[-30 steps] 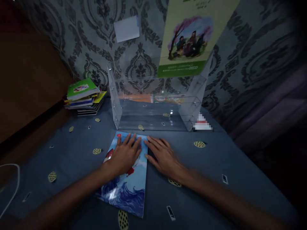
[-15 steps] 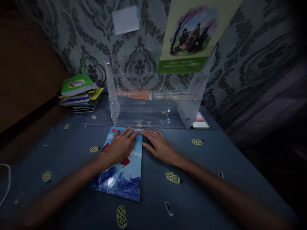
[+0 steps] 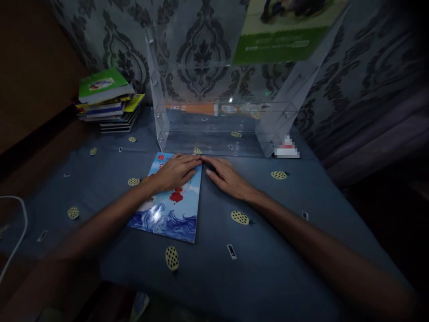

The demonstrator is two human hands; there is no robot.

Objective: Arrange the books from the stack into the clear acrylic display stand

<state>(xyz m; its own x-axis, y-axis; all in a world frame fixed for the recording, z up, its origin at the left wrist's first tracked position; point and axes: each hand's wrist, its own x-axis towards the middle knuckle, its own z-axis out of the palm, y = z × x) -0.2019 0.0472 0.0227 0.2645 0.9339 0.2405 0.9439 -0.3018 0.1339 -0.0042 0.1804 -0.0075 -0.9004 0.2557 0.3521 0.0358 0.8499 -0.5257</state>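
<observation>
A thin paperback book lies flat on the cloth, its glossy cover showing blue waves and a red figure. My left hand rests palm down across the book's upper part, fingers stretched toward its top right corner. Just right of the book, my right hand has its fingers extended and the thumb apart, with the fingertips at that corner by the left hand's fingertips. Whether they press on the book's edge I cannot tell. Behind both hands stands a clear acrylic rack holding a cream and green book in its upper right.
A stack of several books stands at the back left. A pixelated object sits by the rack's right foot. Patterned wallpaper rises behind, and a white cable hangs at the left. The dark blue cloth covers the table.
The view has tilted down, so the scene sits higher. My left hand has turned and slid toward the book's top right corner, and the fingertips of both hands are now close together there.
</observation>
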